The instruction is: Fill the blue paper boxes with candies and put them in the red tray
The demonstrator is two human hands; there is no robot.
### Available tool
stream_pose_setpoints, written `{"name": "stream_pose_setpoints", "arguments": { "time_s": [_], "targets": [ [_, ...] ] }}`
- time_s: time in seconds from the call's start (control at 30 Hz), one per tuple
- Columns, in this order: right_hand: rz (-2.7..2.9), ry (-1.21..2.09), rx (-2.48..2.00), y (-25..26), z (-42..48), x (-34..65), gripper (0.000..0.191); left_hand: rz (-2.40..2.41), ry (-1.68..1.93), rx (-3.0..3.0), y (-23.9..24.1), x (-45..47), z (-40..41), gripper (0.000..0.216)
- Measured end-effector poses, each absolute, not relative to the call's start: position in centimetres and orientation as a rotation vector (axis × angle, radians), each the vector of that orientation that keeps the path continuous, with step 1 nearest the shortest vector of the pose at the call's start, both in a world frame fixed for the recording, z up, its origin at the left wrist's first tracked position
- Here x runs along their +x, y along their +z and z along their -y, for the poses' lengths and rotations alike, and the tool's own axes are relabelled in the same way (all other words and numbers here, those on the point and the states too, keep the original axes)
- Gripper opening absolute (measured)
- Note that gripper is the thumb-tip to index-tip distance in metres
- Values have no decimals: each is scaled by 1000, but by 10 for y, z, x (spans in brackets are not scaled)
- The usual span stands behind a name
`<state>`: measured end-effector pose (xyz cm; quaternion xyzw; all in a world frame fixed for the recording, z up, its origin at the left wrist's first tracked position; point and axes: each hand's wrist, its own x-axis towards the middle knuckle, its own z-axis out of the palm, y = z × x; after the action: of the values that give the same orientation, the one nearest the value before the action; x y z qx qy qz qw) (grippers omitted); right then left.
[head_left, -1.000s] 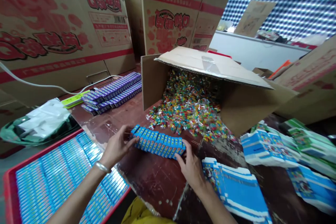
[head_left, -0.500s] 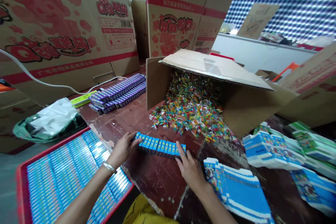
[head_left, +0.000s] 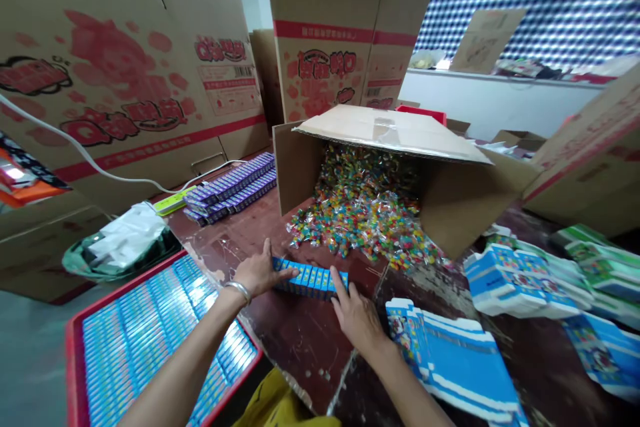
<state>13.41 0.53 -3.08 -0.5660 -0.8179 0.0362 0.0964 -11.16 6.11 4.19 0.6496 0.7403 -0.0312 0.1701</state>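
A row of small blue boxes (head_left: 313, 279) lies on the dark red table (head_left: 300, 340) in front of me. My left hand (head_left: 260, 271) presses against its left end with the fingers laid over the top. My right hand (head_left: 355, 315) closes in on the right end, index finger on the boxes. Both hands squeeze the row together between them. Just beyond it, wrapped colourful candies (head_left: 365, 213) spill out of a cardboard box (head_left: 400, 140) tipped on its side.
A red tray (head_left: 75, 360) packed with blue boxes sits at lower left. Purple boxes (head_left: 233, 185) are lined up at the back left beside a green power strip (head_left: 173, 201). Flat blue cartons (head_left: 450, 353) and stacks (head_left: 520, 280) lie to the right. Large cardboard cartons (head_left: 125, 73) stand behind.
The row of blue boxes has been pressed shorter and tighter as both hands moved inward. The camera shifted slightly up and left.
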Motion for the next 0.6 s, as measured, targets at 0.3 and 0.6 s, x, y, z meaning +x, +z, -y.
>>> {"name": "stream_pose_setpoints", "arguments": {
  "time_s": [0.3,0.6],
  "targets": [
    [2422,72,-1660,-26,-3,133,63,-2073,-125,1786,42,-103,-66,120],
    [2343,109,-1589,-32,-10,143,52,-1990,69,1815,54,-119,-42,113]
  ]
}}
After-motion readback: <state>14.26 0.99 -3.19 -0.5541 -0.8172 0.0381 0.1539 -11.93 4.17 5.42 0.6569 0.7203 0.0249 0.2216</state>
